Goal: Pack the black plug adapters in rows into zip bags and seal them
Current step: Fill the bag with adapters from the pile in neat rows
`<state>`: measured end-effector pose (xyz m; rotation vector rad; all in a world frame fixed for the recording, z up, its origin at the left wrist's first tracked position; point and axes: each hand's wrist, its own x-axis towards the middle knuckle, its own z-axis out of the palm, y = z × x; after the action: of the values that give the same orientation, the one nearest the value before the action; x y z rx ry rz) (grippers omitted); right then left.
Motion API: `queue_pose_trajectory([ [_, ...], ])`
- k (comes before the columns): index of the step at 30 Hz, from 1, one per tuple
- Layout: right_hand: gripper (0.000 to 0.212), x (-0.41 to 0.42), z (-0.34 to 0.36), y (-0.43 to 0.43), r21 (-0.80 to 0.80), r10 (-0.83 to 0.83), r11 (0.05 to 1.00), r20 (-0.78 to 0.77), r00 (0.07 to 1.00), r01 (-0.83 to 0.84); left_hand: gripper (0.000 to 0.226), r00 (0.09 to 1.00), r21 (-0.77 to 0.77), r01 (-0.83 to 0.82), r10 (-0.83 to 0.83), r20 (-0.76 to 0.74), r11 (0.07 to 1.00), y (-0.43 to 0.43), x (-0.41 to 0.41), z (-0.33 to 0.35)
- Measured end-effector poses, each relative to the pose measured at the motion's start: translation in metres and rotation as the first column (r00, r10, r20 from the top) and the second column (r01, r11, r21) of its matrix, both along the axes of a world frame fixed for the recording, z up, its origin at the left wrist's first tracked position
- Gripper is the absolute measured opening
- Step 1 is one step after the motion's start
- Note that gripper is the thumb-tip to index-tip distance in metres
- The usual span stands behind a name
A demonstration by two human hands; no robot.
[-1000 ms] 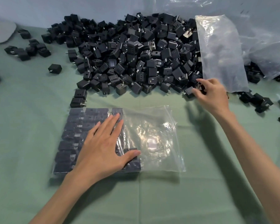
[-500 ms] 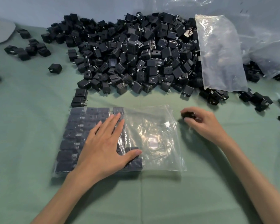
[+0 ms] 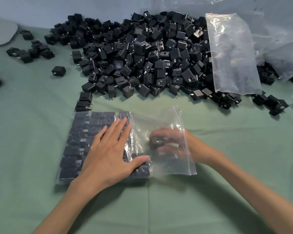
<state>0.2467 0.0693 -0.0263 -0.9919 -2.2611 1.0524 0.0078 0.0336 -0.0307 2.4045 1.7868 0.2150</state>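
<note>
Stray adapters [image 3: 28,52]: well off to the far left of the left hand, scattered apart from the main heap.
Packed rows [image 3: 78,142]: under and just left of the left hand, lying flat inside the bag in neat lines.
Left hand [image 3: 108,152]: spread wide and flat, gripping nothing; it presses on the filled part of the bag, probably so the rows do not slide while more go in.
Zip bag [image 3: 161,119]: on the green cloth [image 3: 32,166], its open mouth toward the right hand and the unfilled half puffed up.
Right hand [image 3: 169,142]: inside the bag mouth, blurred behind the plastic, fingers curled round one black adapter [image 3: 155,141], likely bound for the next gap beside the left thumb.
Loose heap [image 3: 142,56]: beyond both hands, the supply for filling.
Spare bag [image 3: 233,53]: past the right hand, leaning on the heap, not yet in use.
</note>
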Motion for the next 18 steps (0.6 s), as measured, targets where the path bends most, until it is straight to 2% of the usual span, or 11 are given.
queue_pose_trajectory([
  [2, 0.037, -0.01, -0.009, 0.008, 0.202, 0.019, 0.979, 0.087, 0.996, -0.037, 0.105, 1.0, -0.005, 0.002, -0.002, 0.005, 1.0, 0.0, 0.0, 0.0],
  [5, 0.046, -0.029, -0.013, 0.016, 0.227, 0.021, 0.973, 0.127, 0.992, -0.05, 0.104, 1.0, -0.012, 0.007, -0.007, -0.004, 1.0, 0.0, 0.0, 0.002],
  [8, 0.041, -0.039, -0.011, 0.018, 0.216, 0.039, 0.974, 0.156, 0.987, -0.072, 0.103, 1.0, -0.019, 0.005, -0.005, -0.017, 1.0, 0.0, 0.001, 0.002],
  [10, 0.041, -0.037, -0.01, 0.016, 0.086, 0.052, 0.994, 0.138, 0.989, -0.065, 0.099, 1.0, -0.02, 0.004, -0.005, -0.026, 1.0, -0.001, 0.001, 0.002],
  [12, 0.04, -0.032, -0.011, 0.013, -0.123, -0.006, 0.992, 0.061, 0.998, 0.013, 0.094, 1.0, -0.019, 0.0, 0.0, -0.018, 1.0, -0.002, 0.0, 0.001],
  [14, 0.028, -0.031, -0.012, 0.012, -0.26, -0.071, 0.964, -0.03, 0.997, 0.06, 0.09, 1.0, -0.023, -0.011, 0.011, 0.006, 1.0, -0.001, 0.001, 0.001],
  [18, 0.021, -0.031, -0.008, 0.016, -0.324, -0.075, 0.945, -0.088, 0.993, 0.042, 0.08, 0.998, -0.022, -0.048, 0.049, 0.044, 0.999, 0.003, 0.003, 0.001],
])
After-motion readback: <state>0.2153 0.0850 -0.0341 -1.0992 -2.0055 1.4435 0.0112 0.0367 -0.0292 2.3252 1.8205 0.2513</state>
